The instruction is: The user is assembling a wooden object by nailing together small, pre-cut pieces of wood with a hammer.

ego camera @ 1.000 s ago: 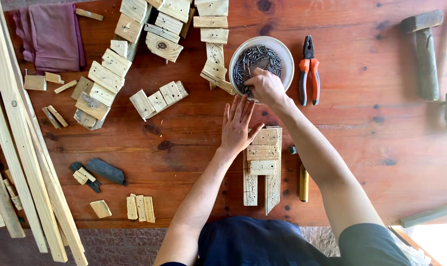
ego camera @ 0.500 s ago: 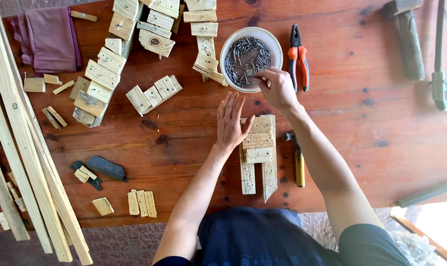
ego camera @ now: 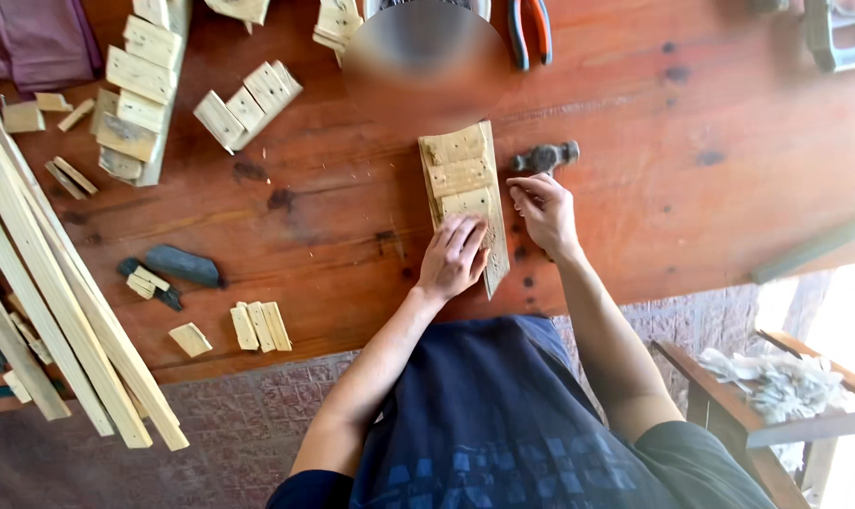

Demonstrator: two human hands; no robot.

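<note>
Resting flat with fingers spread, the left hand [ego camera: 454,256] presses on the near end of the small wooden assembly [ego camera: 462,184], a stack of short slats lying on the bench [ego camera: 691,188] near its middle. Just right of the assembly, the right hand [ego camera: 543,211] has its fingertips pinched together at the assembly's edge; whether they hold anything cannot be told. A hammer [ego camera: 544,156] lies just beyond that hand, and loose wood blocks [ego camera: 248,99] sit far left.
</note>
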